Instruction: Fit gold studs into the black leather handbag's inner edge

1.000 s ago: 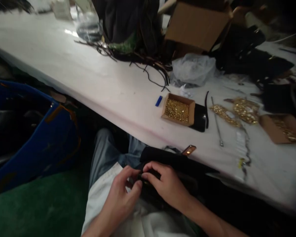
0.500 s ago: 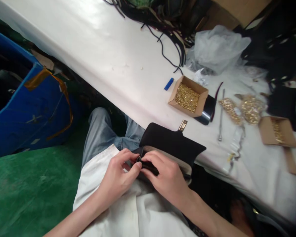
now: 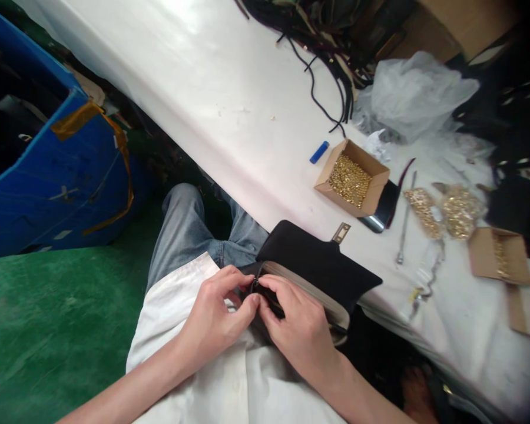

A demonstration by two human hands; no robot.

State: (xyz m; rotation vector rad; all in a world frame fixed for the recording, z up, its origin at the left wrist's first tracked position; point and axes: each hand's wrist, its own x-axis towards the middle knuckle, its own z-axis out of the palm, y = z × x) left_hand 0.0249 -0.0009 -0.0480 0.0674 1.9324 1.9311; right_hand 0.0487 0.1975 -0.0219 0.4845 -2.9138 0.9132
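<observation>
A black handbag (image 3: pixel 313 253) rests against my lap and the table edge, its flap folded back toward the table. On the flap's tab sits a gold metal clasp plate (image 3: pixel 341 233). My left hand (image 3: pixel 223 303) pinches the near-left corner of the bag's opening. Close beside it, my right hand (image 3: pixel 298 315) grips the same rim, fingertips curled over the edge. A small dark fitting (image 3: pixel 255 284) shows between the fingertips; its exact kind is hidden. The pale lining is visible along the opening.
On the white-covered table (image 3: pixel 247 141) are a cardboard box of gold fittings (image 3: pixel 350 181), a blue lighter-like piece (image 3: pixel 319 152), a metal rod (image 3: pixel 407 218), bagged gold parts (image 3: pixel 460 212) and a plastic bag (image 3: pixel 419 97). A blue bin (image 3: pixel 57 182) stands left; black straps (image 3: pixel 335 76) lie farther back.
The view has shifted slightly, so the table things appear farther right. Both hands stay at the bag's corner; their thumbs have moved a little apart from the small fitting.
</observation>
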